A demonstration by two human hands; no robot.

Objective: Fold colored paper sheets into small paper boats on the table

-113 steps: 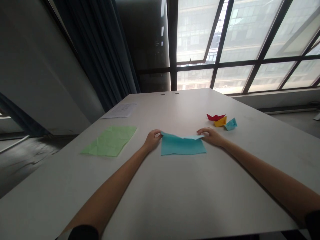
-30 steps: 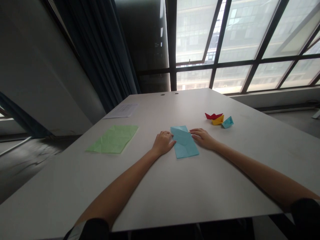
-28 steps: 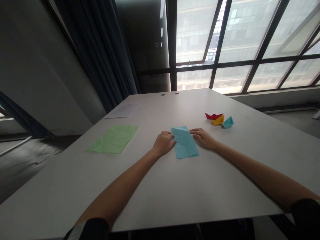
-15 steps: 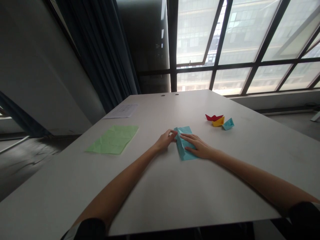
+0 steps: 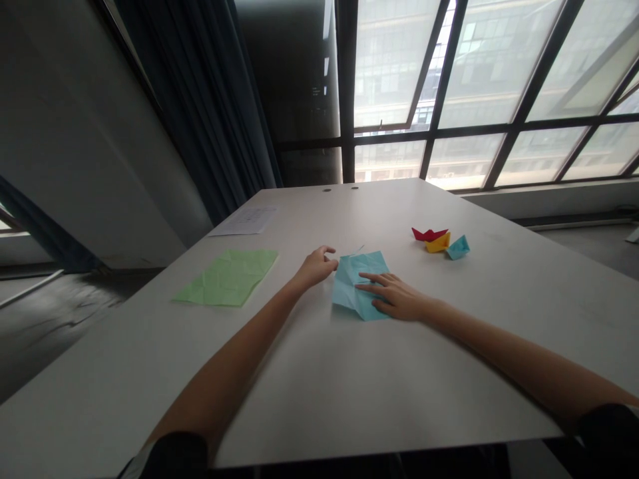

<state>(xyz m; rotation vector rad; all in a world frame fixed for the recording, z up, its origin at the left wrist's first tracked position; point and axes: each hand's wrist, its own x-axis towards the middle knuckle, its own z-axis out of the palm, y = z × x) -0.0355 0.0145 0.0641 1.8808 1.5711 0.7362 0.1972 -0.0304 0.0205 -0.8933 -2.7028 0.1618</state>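
Observation:
A folded light-blue paper (image 5: 352,283) lies on the white table (image 5: 349,386) in front of me. My right hand (image 5: 392,297) rests flat on its right half, fingers stretched out and pointing left. My left hand (image 5: 315,266) is at the paper's upper left corner, fingers curled in a pinch on that corner, which is lifted so the left flap stands partly open.
A creased green sheet (image 5: 227,277) lies to the left. A white printed sheet (image 5: 243,221) sits farther back. Red (image 5: 429,233), yellow (image 5: 439,242) and blue (image 5: 458,247) paper boats stand at the right. Windows and a dark curtain rise beyond the table's far edge.
The blue paper went from a wide sheet to a narrow folded strip. In the last half second my left hand lifted the left flap open while my right hand stayed pressed on the paper.

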